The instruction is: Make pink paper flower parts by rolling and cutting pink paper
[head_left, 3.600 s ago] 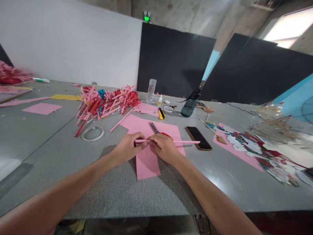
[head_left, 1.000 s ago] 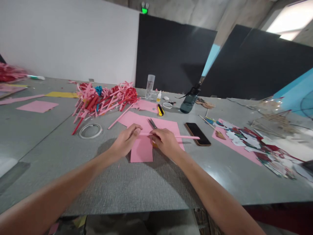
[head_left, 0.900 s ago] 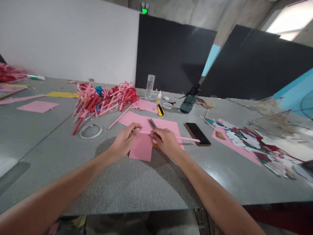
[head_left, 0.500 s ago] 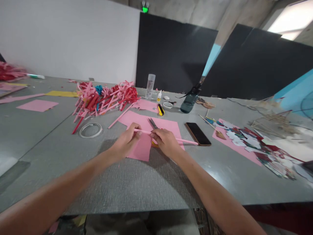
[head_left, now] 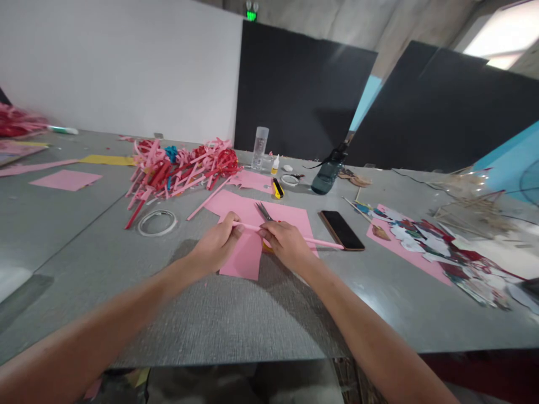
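A thin pink paper strip (head_left: 323, 243) runs between my two hands, its right end reaching the phone. My left hand (head_left: 219, 241) pinches its left end, and my right hand (head_left: 283, 238) grips it further along, fingers closed. Under my hands lies pink paper (head_left: 241, 261), with a larger pink sheet (head_left: 295, 216) behind it. Scissors (head_left: 263, 211) rest on that sheet, blades pointing away; my right hand hides most of their handles.
To the left are a tape roll (head_left: 157, 223) and a heap of pink and red strips (head_left: 177, 171). Further back stand a yellow cutter (head_left: 277, 188), a glue bottle (head_left: 275, 165), a clear bottle (head_left: 260, 147) and a dark bottle (head_left: 326, 177). A phone (head_left: 342, 230) and paper scraps (head_left: 425, 238) lie right.
Almost nothing differs. Both hands keep their hold on the pink paper strip, and the view has shifted very slightly.
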### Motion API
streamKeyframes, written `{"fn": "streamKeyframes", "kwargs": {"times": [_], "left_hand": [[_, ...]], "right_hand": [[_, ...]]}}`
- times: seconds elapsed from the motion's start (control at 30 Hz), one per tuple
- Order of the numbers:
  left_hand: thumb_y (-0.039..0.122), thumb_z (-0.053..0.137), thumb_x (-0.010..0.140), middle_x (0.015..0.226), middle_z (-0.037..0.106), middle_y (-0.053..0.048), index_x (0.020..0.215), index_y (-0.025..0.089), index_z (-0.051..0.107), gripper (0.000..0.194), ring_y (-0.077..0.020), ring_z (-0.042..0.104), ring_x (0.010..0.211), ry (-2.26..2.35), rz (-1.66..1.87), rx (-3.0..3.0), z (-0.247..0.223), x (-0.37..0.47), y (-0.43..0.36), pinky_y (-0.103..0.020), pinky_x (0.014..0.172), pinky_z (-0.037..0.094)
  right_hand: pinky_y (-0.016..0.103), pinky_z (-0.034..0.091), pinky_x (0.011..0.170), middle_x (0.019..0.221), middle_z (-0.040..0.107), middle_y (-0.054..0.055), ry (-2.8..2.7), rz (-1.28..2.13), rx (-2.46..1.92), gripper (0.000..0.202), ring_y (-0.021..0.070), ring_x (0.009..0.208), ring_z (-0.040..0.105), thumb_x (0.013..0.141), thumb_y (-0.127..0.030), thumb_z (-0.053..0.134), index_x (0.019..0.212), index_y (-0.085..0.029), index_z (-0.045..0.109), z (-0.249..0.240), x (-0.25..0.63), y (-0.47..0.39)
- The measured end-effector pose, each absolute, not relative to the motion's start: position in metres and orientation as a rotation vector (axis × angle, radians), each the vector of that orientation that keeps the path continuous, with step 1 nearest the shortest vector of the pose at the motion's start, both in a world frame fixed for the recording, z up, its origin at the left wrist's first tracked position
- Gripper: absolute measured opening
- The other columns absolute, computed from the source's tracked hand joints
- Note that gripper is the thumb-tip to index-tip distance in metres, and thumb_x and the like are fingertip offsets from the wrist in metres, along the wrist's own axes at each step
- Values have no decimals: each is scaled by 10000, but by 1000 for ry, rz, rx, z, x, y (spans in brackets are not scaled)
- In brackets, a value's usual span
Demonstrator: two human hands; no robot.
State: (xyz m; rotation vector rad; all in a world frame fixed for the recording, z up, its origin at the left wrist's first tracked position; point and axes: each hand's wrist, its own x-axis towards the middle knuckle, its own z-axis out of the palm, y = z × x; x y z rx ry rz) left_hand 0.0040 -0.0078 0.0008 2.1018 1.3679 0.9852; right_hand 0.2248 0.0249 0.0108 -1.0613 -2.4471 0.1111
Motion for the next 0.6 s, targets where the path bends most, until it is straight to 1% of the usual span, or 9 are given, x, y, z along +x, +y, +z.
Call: {"fn": "streamKeyframes", "kwargs": {"times": [0.2, 0.33, 0.47, 0.6], "left_hand": [[471, 252, 1039, 735, 514, 12, 973, 214, 422, 315, -176, 521, 655, 1356, 962, 2109, 1, 4, -8, -296, 628, 332], [462, 266, 1040, 714, 502, 23, 961, 214, 429, 308, -163, 501, 632, 1346, 977, 2107, 2, 4, -7, -289, 616, 317], [439, 298, 1039, 685, 488, 34, 901, 212, 439, 301, -143, 482, 608, 1314, 1021, 2101, 4, 4, -7, -274, 590, 292], [447, 314, 1037, 639, 449, 50, 874, 209, 448, 318, -126, 444, 572, 1297, 1034, 2060, 6, 5, -7, -266, 563, 268]], "right_hand": [[291, 375, 708, 883, 729, 59, -2470, 126, -1069, 190, 199, 800, 635, 1020, -229, 493, 980, -189, 674, 10, 225, 26], [291, 383, 709, 894, 732, 60, -2463, 137, -1067, 199, 199, 797, 637, 1023, -239, 487, 969, -191, 673, 10, 225, 25], [290, 393, 707, 893, 733, 63, -2451, 167, -1086, 241, 198, 802, 641, 1035, -259, 461, 948, -189, 675, 13, 225, 23], [298, 402, 740, 981, 745, 67, -2432, 175, -1074, 235, 206, 857, 652, 1040, -304, 461, 1063, -195, 667, 15, 224, 21]]}}
